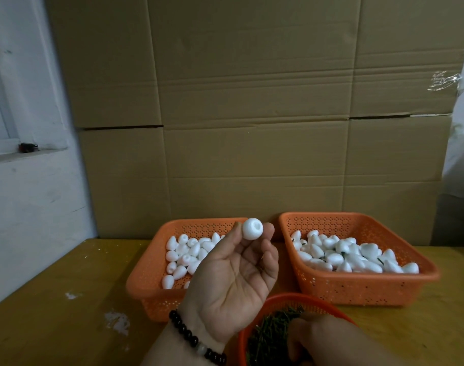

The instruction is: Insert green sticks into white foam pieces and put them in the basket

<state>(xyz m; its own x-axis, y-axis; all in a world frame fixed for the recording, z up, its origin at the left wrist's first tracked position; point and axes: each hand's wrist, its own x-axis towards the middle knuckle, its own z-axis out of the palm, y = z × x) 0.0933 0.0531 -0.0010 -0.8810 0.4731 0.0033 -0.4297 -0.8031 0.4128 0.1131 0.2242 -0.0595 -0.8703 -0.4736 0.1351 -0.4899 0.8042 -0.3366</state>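
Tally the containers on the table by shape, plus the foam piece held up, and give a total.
Rectangular orange baskets: 2, the left basket and the right basket
Round orange bowl of green sticks: 1
Foam piece in the left hand: 1
Total: 4

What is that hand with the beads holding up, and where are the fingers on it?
The left hand pinches a white foam piece by its round sides, fingertips only.
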